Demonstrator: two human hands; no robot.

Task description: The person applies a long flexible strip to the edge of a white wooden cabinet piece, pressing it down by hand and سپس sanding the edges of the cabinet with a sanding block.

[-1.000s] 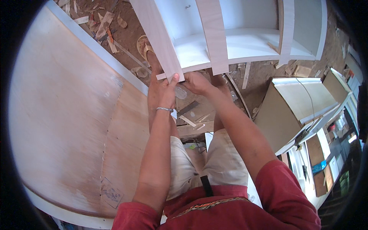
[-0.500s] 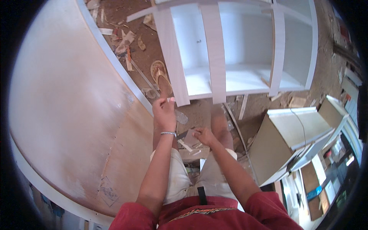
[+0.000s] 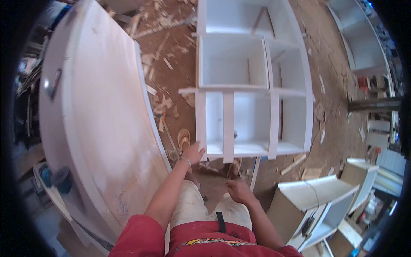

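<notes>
A white cabinet carcass [image 3: 248,154] with several compartments stands in front of me. Pale flat strips run across its lower compartments, and the leftmost strip [image 3: 201,124] ends by my left hand [image 3: 193,154]. That hand, a bracelet at its wrist, has its fingers stretched out at the strip's lower end; whether they press on it I cannot tell. Lower and to the right, my right hand [image 3: 240,191] is closed over my thigh, apart from the cabinet. What it holds, if anything, is hidden.
A large pale panel [image 3: 111,107] fills the left side. Wood scraps [image 3: 162,105] litter the dirt floor between it and the cabinet. At lower right stands a small cabinet box [image 3: 312,197] with a cord on top. A long white unit [image 3: 364,38] is at far right.
My view has tilted up, showing more of the cabinet. My left hand has gone to its lower left corner. The small greyish-brown sheet seen in my right hand earlier no longer shows.
</notes>
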